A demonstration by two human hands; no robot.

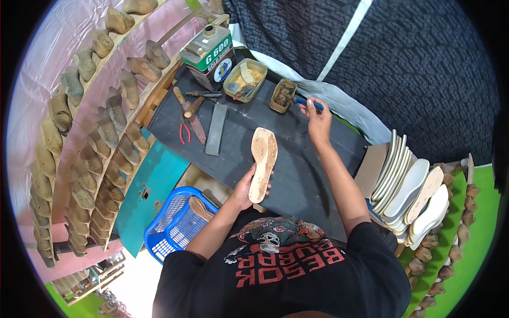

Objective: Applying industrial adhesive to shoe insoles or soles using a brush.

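My left hand [244,188] is closed around the lower, narrower end of a tan insole [260,169], held over the dark worktable [233,167]. A brown, rough-looking area covers part of the insole's wider end. To the right and farther off, the fingers of my right hand [319,123] pinch the blue handle of a brush-like tool [309,102]. That tool's far end reaches into a small yellowish tub [275,105] with dark brown, crusted contents, so its tip is hidden.
At the far left stand a green and black can [208,55] and a larger tub [249,98]. Nearby lie red pliers [184,129], a grey block [216,130] and wooden-handled tools. Stacked insoles [403,180] sit right; a blue basket [175,225] and racks of shoe lasts [98,153] stand left.
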